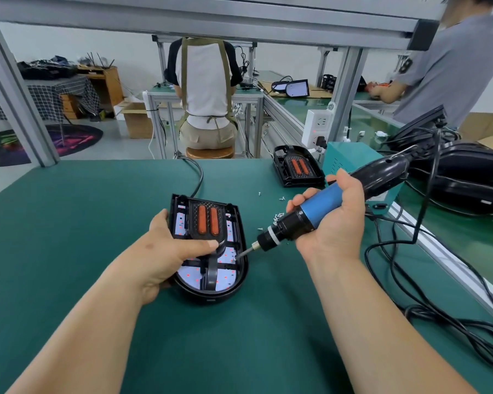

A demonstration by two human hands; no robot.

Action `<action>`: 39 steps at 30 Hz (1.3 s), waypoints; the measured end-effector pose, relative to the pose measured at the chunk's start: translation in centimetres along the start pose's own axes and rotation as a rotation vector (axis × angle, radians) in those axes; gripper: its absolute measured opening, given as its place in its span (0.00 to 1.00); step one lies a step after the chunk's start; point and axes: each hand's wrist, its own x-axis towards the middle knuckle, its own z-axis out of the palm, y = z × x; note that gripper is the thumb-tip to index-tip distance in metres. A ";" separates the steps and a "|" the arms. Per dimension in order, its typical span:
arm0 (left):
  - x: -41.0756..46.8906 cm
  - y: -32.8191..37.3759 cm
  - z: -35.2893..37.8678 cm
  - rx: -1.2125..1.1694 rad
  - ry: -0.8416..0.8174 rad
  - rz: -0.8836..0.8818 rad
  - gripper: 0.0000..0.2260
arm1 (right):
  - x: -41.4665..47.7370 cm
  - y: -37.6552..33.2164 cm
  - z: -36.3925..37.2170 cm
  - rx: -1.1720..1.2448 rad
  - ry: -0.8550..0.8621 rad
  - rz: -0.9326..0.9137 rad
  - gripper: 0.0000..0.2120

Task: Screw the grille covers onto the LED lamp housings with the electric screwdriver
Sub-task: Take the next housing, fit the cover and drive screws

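Electric screwdriver, right hand gripping, slants down-left; left hand grips lamp housing.

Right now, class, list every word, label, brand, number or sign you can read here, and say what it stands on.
No text reads with certainty.
On the grey sleeve of the standing person: a dark mark, perhaps "8", too blurred to confirm.
On the near rim of the lamp housing: a tiny mark, too small to read.
On the electric screwdriver: no lettering shows.
On the teal power box: no lettering shows.
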 end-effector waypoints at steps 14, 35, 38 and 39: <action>0.0 -0.2 0.3 0.079 0.012 0.141 0.31 | -0.3 0.5 -0.1 -0.046 -0.006 -0.015 0.10; -1.4 0.2 1.5 0.432 0.165 0.408 0.37 | -0.7 -0.1 0.4 -0.082 -0.174 -0.078 0.08; -1.3 0.1 1.4 0.436 0.168 0.418 0.35 | -0.7 -0.1 0.4 -0.078 -0.178 -0.080 0.09; -1.2 0.1 1.4 0.438 0.169 0.423 0.35 | -0.7 -0.1 0.4 -0.079 -0.180 -0.082 0.09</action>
